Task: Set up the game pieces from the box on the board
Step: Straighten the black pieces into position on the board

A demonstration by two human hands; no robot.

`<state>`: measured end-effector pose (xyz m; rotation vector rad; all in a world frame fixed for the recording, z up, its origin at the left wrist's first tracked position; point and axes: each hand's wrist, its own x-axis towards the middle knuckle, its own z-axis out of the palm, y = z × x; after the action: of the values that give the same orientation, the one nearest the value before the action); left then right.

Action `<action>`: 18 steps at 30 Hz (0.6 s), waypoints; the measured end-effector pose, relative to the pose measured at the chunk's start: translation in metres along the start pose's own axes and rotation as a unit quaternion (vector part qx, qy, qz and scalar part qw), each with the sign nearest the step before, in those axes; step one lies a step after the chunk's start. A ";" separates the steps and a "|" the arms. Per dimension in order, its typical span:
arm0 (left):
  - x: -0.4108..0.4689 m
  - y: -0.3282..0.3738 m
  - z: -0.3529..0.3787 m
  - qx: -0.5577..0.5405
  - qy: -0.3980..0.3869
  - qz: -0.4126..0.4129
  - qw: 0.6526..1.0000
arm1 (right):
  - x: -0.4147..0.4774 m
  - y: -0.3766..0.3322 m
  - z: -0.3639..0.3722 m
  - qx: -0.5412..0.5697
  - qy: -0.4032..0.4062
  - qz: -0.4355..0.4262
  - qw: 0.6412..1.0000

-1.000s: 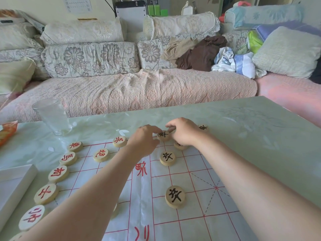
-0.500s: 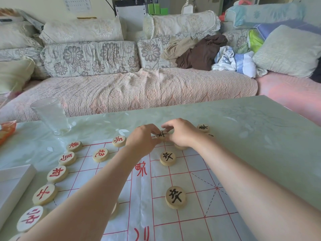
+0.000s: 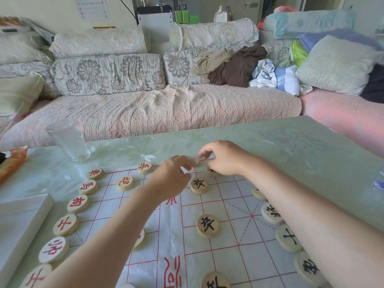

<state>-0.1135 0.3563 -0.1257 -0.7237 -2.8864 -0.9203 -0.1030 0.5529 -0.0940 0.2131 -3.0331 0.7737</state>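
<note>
Both forearms run in from the near edge over the board. The hands meet at its far edge.

Left hand: palm down, fingers stretched toward the right hand, tips motion-blurred.

Right hand: knuckles up, fingers curled down, thumb and index close together.

The blur sits right between the two hands, so I can't tell if either is pinching a piece or only touching one.

Pieces, all on the board:
- Red pieces sit in a line down the left side. Two more are further in near the far-left corner, and another is half under the left forearm.
- Black pieces line the right side, partly hidden by the right forearm. Three more are spaced along a column right of centre, and one pokes out from under the right hand.

Containers:
- White box on the table, just left of the board, flat face up. The inside isn't visible.
- Clear glass upright past the board's far-left corner. Can't tell the contents.
- Orange packet at the left edge.

Sofa behind the table.
</note>
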 end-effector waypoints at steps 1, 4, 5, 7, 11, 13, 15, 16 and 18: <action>-0.007 0.003 0.001 -0.007 -0.021 0.005 1.000 | -0.006 0.002 -0.005 -0.012 -0.015 0.005 1.000; -0.023 0.008 0.005 0.010 -0.078 0.000 0.997 | -0.022 0.013 -0.013 -0.056 -0.056 0.039 0.996; -0.026 0.009 0.006 0.023 -0.085 0.000 0.996 | -0.026 0.016 -0.013 -0.059 -0.064 0.045 0.995; -0.030 0.009 0.008 0.039 -0.084 0.002 0.996 | -0.027 0.016 -0.009 -0.042 -0.063 0.039 0.996; -0.032 0.006 0.012 0.022 -0.059 -0.006 0.998 | -0.018 0.017 0.003 -0.033 -0.046 0.016 0.998; -0.031 0.005 0.014 0.007 -0.056 -0.013 0.998 | -0.016 0.019 0.007 -0.031 -0.039 0.013 0.999; -0.029 0.004 0.015 -0.012 -0.048 -0.024 0.998 | -0.015 0.021 0.009 -0.029 -0.031 0.011 0.999; -0.029 0.004 0.016 -0.019 -0.044 -0.031 0.998 | -0.014 0.021 0.009 -0.026 -0.029 0.010 0.999; -0.028 0.002 0.017 -0.026 -0.037 -0.037 0.998 | -0.014 0.021 0.009 -0.020 -0.026 0.011 0.999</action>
<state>-0.0857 0.3553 -0.1427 -0.6734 -2.9829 -0.9999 -0.0920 0.5687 -0.1127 0.2042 -3.1021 0.7190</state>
